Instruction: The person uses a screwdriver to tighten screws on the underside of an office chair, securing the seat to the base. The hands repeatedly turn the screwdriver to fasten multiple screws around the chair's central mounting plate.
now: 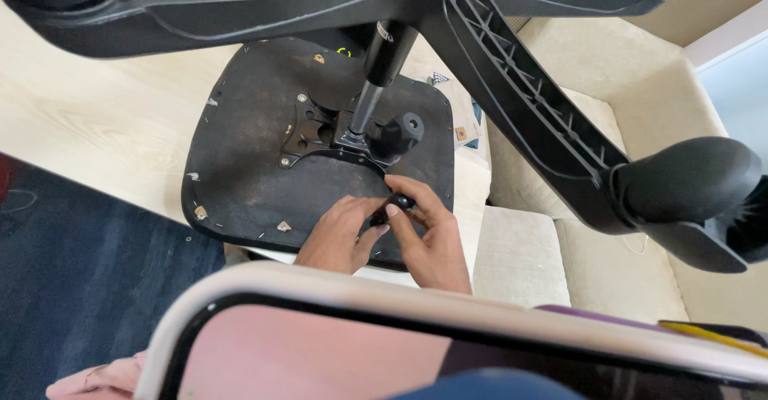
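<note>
The star base [512,88] of the upturned chair was cut off by the top edge, and the right-hand castor [692,180] ran out at the right edge. The small black knob [398,203] was largely covered by the fingers of both hands. The lever's lower end was concealed beneath them. Both forearms were hidden behind the pale curved rim [416,300] in the foreground.

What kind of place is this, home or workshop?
Probably a home living room, not a workshop: a cream sofa stands beside a pale wood table, and a dark rug covers the floor. An upturned office chair seat lies on the table under both hands.
</note>
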